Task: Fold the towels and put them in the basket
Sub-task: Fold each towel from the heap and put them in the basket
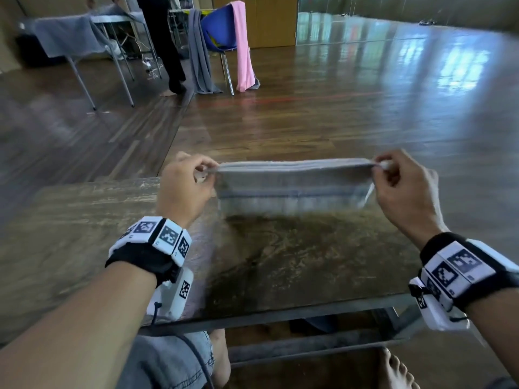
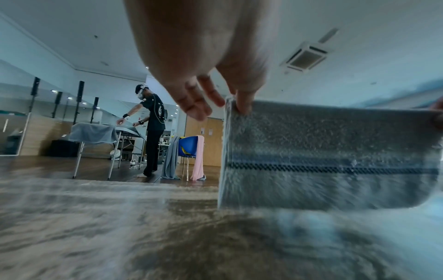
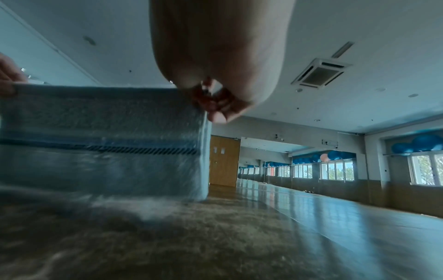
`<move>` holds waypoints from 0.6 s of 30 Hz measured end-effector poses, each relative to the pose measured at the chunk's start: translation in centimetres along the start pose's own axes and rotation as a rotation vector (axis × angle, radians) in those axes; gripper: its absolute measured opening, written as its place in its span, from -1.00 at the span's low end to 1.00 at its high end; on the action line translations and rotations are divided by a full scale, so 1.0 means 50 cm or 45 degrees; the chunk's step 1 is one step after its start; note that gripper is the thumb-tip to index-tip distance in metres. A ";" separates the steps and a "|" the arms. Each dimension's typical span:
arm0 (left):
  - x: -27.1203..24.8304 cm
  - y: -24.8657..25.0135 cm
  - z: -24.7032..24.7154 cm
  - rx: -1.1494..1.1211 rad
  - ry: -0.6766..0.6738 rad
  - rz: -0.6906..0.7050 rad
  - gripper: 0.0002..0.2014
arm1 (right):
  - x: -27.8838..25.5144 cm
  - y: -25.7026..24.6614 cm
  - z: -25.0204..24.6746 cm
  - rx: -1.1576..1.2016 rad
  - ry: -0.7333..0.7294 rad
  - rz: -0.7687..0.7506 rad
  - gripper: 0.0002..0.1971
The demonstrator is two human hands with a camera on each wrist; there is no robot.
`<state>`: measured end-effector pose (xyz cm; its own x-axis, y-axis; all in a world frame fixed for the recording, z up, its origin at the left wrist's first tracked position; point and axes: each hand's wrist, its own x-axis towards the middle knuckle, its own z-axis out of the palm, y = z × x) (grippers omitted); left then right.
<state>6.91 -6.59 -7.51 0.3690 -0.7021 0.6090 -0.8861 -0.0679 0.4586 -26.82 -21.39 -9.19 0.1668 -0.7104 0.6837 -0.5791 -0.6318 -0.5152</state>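
Observation:
A small grey towel (image 1: 292,189) with a dark woven stripe hangs folded, stretched between my two hands just above the wooden table (image 1: 84,226). My left hand (image 1: 203,172) pinches its upper left corner. My right hand (image 1: 380,167) pinches the upper right corner. In the left wrist view the grey towel (image 2: 330,151) hangs from thumb and forefinger of the left hand (image 2: 236,103), the other fingers spread loose. In the right wrist view the grey towel (image 3: 100,144) hangs beside the curled fingers of the right hand (image 3: 210,106), its lower edge blurred near the tabletop. No basket is in view.
A blue chair (image 1: 219,29) draped with a grey towel (image 1: 199,57) and a pink towel (image 1: 244,49) stands on the floor ahead. Another person (image 2: 153,132) works at a folding table (image 2: 95,132) with a grey cloth at the far left. Open wooden floor lies to the right.

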 end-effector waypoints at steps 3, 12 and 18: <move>-0.005 0.007 -0.012 -0.087 0.022 0.016 -0.86 | -0.008 -0.012 -0.016 0.145 0.057 -0.019 -0.89; -0.062 -0.033 0.044 0.081 -0.819 -0.450 -0.91 | -0.078 0.098 -0.003 -0.272 -0.850 0.483 -0.85; -0.041 -0.024 0.094 0.292 -0.908 -0.641 -0.50 | -0.067 0.089 0.021 -0.367 -0.868 0.616 -0.57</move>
<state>5.89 -8.41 -12.33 0.5343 -0.8188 -0.2100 -0.7290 -0.5721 0.3757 -29.15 -22.15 -14.31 0.2377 -0.9681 -0.0795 -0.8728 -0.1770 -0.4549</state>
